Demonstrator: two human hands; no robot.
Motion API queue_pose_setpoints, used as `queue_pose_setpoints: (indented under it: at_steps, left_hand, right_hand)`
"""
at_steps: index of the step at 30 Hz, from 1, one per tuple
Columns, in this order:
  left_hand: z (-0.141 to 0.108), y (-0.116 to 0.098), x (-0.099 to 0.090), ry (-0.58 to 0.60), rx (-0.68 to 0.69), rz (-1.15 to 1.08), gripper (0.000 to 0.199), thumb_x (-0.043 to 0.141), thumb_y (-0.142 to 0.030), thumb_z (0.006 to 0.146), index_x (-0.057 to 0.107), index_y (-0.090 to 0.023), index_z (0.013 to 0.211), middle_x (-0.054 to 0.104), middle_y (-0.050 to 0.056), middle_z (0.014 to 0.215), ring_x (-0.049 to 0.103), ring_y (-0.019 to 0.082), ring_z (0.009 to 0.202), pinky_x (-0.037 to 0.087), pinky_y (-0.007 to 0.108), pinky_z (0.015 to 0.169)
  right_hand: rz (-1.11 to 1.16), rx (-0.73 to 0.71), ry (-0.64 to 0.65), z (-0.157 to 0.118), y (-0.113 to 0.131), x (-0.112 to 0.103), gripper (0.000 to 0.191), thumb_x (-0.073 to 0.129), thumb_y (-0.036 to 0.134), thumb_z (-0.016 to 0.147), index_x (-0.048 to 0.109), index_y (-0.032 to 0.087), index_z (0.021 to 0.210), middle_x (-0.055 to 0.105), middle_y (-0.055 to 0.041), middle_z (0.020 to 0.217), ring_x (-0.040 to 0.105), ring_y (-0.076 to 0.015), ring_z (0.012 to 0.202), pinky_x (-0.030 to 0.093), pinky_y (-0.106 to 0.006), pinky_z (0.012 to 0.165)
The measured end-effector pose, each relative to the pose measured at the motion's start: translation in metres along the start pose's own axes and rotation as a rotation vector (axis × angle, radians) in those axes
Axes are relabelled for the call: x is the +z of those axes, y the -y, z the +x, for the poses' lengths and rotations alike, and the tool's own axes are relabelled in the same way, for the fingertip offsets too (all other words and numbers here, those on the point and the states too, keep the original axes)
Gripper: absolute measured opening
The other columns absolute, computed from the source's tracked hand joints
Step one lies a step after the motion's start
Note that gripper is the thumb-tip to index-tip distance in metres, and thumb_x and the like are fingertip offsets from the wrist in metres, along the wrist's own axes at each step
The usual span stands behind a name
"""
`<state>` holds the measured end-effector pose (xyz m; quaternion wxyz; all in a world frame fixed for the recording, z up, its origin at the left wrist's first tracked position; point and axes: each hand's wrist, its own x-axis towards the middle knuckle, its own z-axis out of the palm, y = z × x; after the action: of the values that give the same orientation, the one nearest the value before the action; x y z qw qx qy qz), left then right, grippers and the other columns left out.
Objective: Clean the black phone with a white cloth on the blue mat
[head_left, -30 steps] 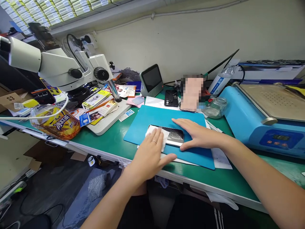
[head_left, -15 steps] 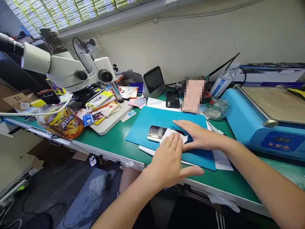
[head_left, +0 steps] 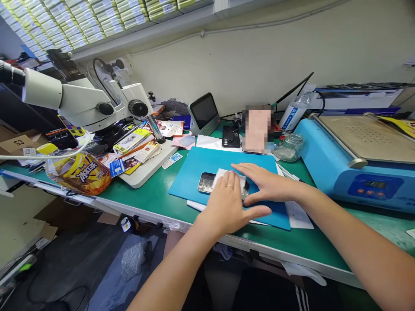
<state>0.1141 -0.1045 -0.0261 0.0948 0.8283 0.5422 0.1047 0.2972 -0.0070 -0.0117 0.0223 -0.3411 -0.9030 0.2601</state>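
A smartphone (head_left: 205, 182) lies flat, dark glass side up, on a blue mat (head_left: 194, 162). My left hand (head_left: 227, 207) has its fingers together, pressing a white wipe (head_left: 220, 173) down onto the middle of the glass. Its thumb sticks out to the right. My right hand (head_left: 266, 183) spans the phone's right end, index finger past the far edge and thumb along the near edge, bracing it. The wipe and the left fingers hide the middle of the screen.
A microscope (head_left: 87, 101) and a tea bottle (head_left: 79, 172) stand left. Behind the mat are a small display (head_left: 204, 110), a dark phone (head_left: 231, 137) and a glass jar (head_left: 288, 148). A blue heating machine (head_left: 343, 172) bounds the right side.
My left hand has slid the wipe slightly leftward and away over the glass, baring more of the phone's right end. My right hand keeps its place at that end. The view has shifted slightly.
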Motion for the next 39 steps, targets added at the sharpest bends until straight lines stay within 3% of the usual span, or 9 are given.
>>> queue_pose_setpoints:
  at_steps: [5,10,17,20,24,27,30,34,39]
  left_hand:
    - [-0.016,-0.015,0.003,0.009,0.066,-0.056,0.113,0.017,-0.088,0.090,0.029,0.001,0.159,0.021,0.022,0.168,0.016,0.034,0.157,0.023,0.048,0.128]
    - [-0.033,0.008,0.000,-0.004,0.000,-0.030,0.102,0.019,-0.081,0.097,0.032,0.000,0.158,0.023,0.023,0.167,0.016,0.032,0.158,0.025,0.049,0.127]
    - [-0.028,0.036,-0.003,-0.047,-0.197,0.070,0.098,0.029,-0.075,0.101,0.029,0.006,0.157,0.020,0.029,0.166,0.016,0.037,0.157,0.024,0.051,0.126]
    - [-0.016,0.022,0.000,-0.070,-0.206,0.068,0.104,0.027,-0.078,0.098,0.029,0.008,0.156,0.022,0.031,0.165,0.016,0.039,0.156,0.023,0.052,0.126]
    - [-0.002,-0.010,0.005,-0.036,-0.041,0.010,0.111,0.022,-0.085,0.094,0.028,0.006,0.158,0.024,0.027,0.165,0.016,0.038,0.157,0.021,0.051,0.128]
    - [-0.004,-0.020,0.006,-0.020,0.033,-0.019,0.112,0.021,-0.086,0.092,0.029,0.004,0.158,0.024,0.025,0.166,0.017,0.035,0.157,0.022,0.048,0.128]
    - [-0.018,-0.010,0.004,-0.012,0.061,-0.018,0.106,0.022,-0.084,0.094,0.033,0.000,0.158,0.026,0.021,0.166,0.018,0.031,0.157,0.024,0.046,0.128]
    - [-0.036,0.025,-0.003,-0.028,-0.012,0.014,0.098,0.028,-0.080,0.098,0.032,-0.003,0.158,0.027,0.022,0.166,0.019,0.032,0.157,0.026,0.049,0.126]
    - [-0.029,0.045,-0.006,-0.038,-0.133,0.065,0.096,0.027,-0.075,0.101,0.029,0.003,0.158,0.024,0.026,0.166,0.018,0.036,0.157,0.026,0.052,0.125]
  right_hand:
    - [0.002,0.030,0.016,0.000,-0.001,0.000,0.112,0.067,0.077,0.076,0.017,0.029,0.165,0.023,-0.0141,0.171,0.019,-0.0467,0.154,0.026,-0.067,0.120]
    - [-0.003,0.069,0.052,-0.001,0.002,-0.003,0.120,0.070,0.081,0.070,0.020,0.026,0.165,0.017,-0.0130,0.173,0.014,-0.0437,0.156,0.023,-0.062,0.123]
    - [-0.008,0.048,0.049,0.002,0.004,-0.005,0.104,0.072,0.078,0.069,0.042,0.028,0.156,0.028,-0.0133,0.169,0.021,-0.0461,0.154,0.027,-0.064,0.121]
    - [-0.006,0.040,0.056,0.003,0.001,-0.003,0.105,0.070,0.077,0.072,0.039,0.027,0.158,0.027,-0.0135,0.169,0.020,-0.0457,0.154,0.027,-0.063,0.121]
    - [0.009,0.003,0.000,0.002,-0.005,0.001,0.108,0.070,0.075,0.073,0.027,0.032,0.162,0.029,-0.0112,0.168,0.023,-0.0445,0.153,0.026,-0.063,0.122]
    - [0.004,0.001,-0.013,0.001,-0.007,0.003,0.106,0.067,0.074,0.076,0.024,0.033,0.163,0.029,-0.0108,0.169,0.024,-0.0439,0.153,0.026,-0.063,0.122]
    - [-0.001,0.016,0.002,0.000,-0.005,0.003,0.110,0.069,0.077,0.074,0.023,0.032,0.163,0.026,-0.0121,0.170,0.021,-0.0443,0.154,0.025,-0.065,0.121]
    - [0.000,0.013,0.013,0.000,-0.001,-0.001,0.116,0.071,0.080,0.070,0.022,0.031,0.164,0.024,-0.0140,0.170,0.020,-0.0462,0.154,0.026,-0.066,0.120]
    - [-0.007,0.025,0.030,0.000,0.002,-0.004,0.115,0.070,0.080,0.070,0.025,0.030,0.163,0.024,-0.0133,0.170,0.020,-0.0439,0.154,0.027,-0.064,0.121]
